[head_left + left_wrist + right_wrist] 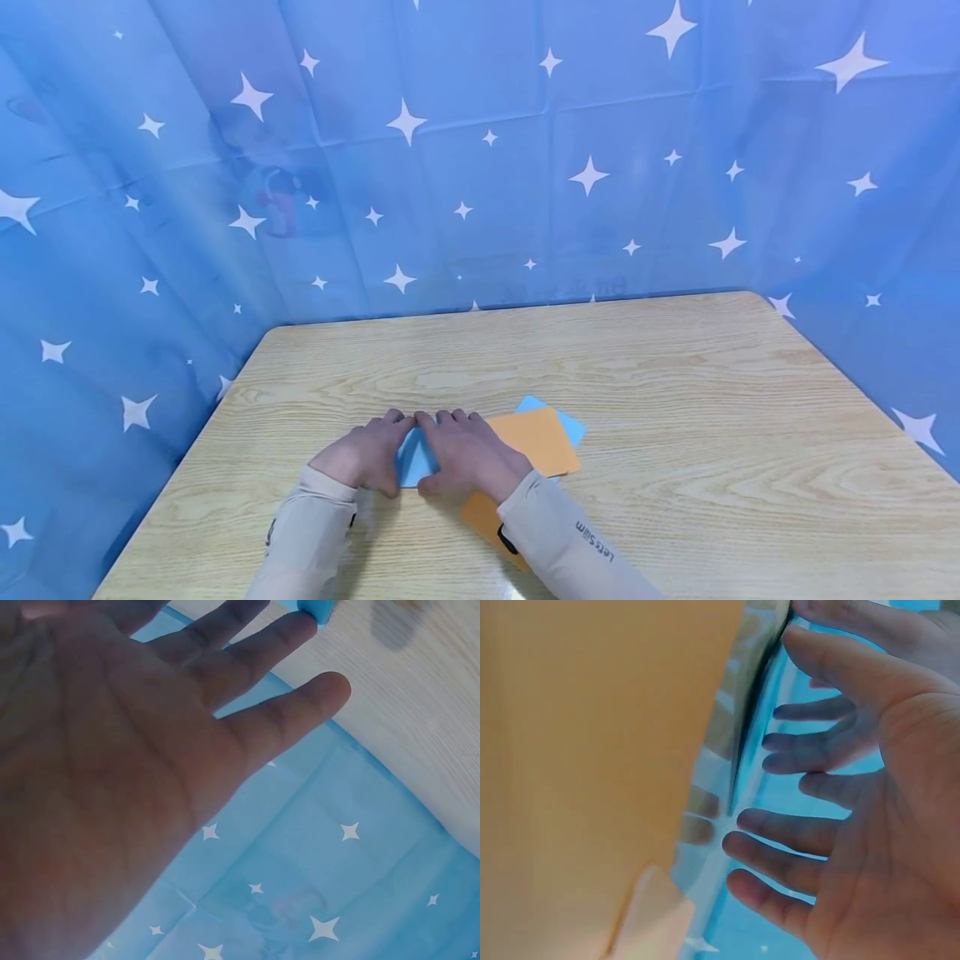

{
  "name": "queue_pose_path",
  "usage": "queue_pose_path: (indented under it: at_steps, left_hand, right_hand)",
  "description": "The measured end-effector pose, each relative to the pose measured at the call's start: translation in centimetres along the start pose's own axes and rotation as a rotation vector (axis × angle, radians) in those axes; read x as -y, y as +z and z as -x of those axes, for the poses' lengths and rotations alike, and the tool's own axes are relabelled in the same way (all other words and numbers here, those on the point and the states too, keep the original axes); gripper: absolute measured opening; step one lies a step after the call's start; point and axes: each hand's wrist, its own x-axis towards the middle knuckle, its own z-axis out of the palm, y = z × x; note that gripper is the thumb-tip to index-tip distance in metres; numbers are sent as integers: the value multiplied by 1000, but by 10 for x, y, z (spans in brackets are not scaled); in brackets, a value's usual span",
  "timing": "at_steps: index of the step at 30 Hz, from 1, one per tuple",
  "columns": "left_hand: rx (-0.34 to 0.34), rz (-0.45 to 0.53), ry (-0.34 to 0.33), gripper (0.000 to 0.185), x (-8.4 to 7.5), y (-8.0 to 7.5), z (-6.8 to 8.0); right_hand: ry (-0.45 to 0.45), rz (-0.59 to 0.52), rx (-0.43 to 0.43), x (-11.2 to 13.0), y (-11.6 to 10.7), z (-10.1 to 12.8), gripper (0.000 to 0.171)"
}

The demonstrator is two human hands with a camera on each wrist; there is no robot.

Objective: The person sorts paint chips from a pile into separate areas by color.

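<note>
A light blue paper sheet (pixel 415 460) lies on the table between both hands. My left hand (pixel 365 454) covers its left side, fingers reaching toward the far edge and thumb at the near edge. On the other side, my right hand (pixel 467 454) arches over the sheet, its index fingertip almost meeting the left hand's. In the left wrist view the left hand's fingers (pixel 262 727) look fairly straight, with a bit of blue (pixel 319 609) at one fingertip. The right hand's fingers (pixel 780 859) are extended and spread in the right wrist view. Both hands hide much of the sheet.
Right of the hands, an orange sheet (pixel 538 439) overlaps a blue sheet (pixel 572 427). Another orange sheet (pixel 489 523) lies partly under the right forearm. The wooden table (pixel 675 375) extends to a blue star-patterned curtain (pixel 480 175) behind and at the sides.
</note>
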Motion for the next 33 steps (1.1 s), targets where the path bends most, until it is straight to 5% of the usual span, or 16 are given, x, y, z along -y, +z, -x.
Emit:
queue_pose_path:
  at_steps: [14, 33]
  left_hand:
    - [-84, -34, -37, 98, -7, -13, 5]
    - [-160, 37, 18, 101, -59, -27, -5]
  right_hand:
    - [27, -122, -112, -33, -39, 23, 84]
    - [14, -139, -253, -76, -73, 67, 85]
